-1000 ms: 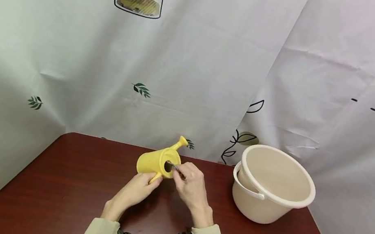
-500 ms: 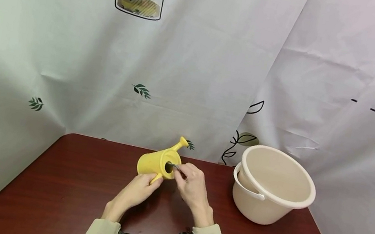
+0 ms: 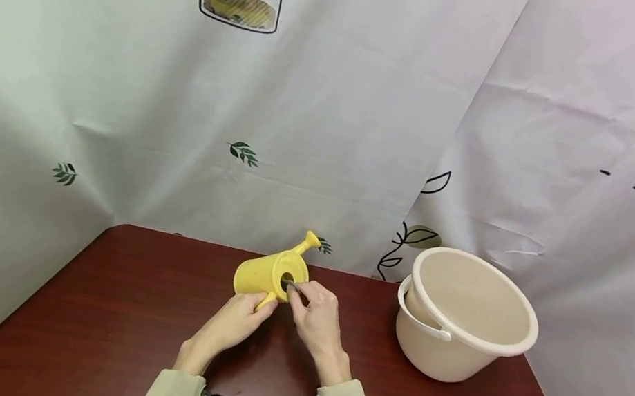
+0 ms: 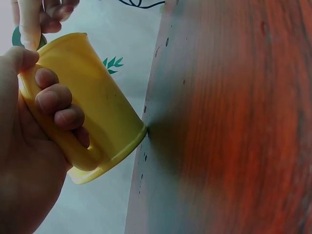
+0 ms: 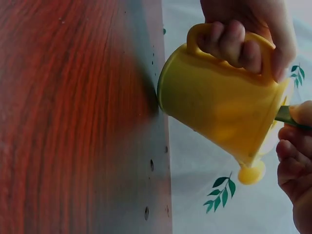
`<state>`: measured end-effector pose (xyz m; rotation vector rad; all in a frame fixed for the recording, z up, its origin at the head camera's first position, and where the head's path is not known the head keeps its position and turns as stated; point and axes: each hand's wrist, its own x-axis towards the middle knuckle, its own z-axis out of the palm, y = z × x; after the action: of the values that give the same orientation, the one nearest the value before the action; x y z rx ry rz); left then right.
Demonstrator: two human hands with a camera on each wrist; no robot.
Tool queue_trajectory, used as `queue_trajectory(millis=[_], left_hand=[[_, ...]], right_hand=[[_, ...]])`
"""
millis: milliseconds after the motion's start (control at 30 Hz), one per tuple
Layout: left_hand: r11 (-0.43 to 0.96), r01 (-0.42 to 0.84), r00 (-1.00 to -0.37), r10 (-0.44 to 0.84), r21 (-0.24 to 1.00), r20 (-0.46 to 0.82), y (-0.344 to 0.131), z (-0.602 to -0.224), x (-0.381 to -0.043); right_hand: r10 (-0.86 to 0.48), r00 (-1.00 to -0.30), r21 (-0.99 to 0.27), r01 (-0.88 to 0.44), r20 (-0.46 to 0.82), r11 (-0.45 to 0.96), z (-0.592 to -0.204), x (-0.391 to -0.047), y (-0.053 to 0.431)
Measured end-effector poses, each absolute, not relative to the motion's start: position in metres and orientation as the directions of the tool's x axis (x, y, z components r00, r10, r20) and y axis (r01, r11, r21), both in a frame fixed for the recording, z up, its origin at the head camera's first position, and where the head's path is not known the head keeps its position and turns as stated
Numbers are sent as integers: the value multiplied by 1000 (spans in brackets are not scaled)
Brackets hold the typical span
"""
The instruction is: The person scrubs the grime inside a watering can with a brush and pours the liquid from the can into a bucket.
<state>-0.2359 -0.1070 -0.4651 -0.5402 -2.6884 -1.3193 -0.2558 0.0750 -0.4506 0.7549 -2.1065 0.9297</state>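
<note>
My left hand point(image 3: 236, 321) grips the handle of a yellow watering can point(image 3: 257, 274). The can is tilted, its round opening facing right and its spout pointing up and back. In the left wrist view its base edge appears to meet the table, and the fingers curl through the handle loop. Between thumb and fingers, my right hand point(image 3: 318, 317) pinches a thin dark green strip point(image 5: 284, 115) at the can's mouth. One end of the strip goes into the opening, so its full shape and kind are hidden.
A cream bucket point(image 3: 439, 348) with a white handle stands at the right of the dark red wooden table point(image 3: 103, 309). Another cream basin point(image 3: 474, 298) sits tilted in its top. Behind the table hangs a white printed cloth point(image 3: 330, 123).
The right hand has shifted slightly left and toward the person, still pinching the strip at the can's opening. The watering can and left hand have stayed nearly in place.
</note>
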Motion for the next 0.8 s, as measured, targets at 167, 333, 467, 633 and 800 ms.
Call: queue_trajectory(millis=[167, 333, 467, 633, 800], left_hand=[[565, 354, -933, 270, 745, 239, -107, -465, -237], [558, 352, -933, 273, 752, 234, -107, -466, -236], [561, 347, -935, 268, 752, 231, -107, -467, -235], [563, 344, -936, 265, 751, 231, -107, -467, -235], [563, 343, -937, 259, 752, 234, -106, -466, -236]], right_hand=[[-230, -596, -385, -720, 770, 578, -447, -255, 78], [-236, -583, -390, -742, 778, 546, -441, -255, 86], [-231, -556, -378, -762, 799, 525, -435, -254, 91], [-245, -526, -352, -784, 815, 512, -427, -251, 96], [-276, -510, -329, -799, 815, 504, -420, -249, 98]])
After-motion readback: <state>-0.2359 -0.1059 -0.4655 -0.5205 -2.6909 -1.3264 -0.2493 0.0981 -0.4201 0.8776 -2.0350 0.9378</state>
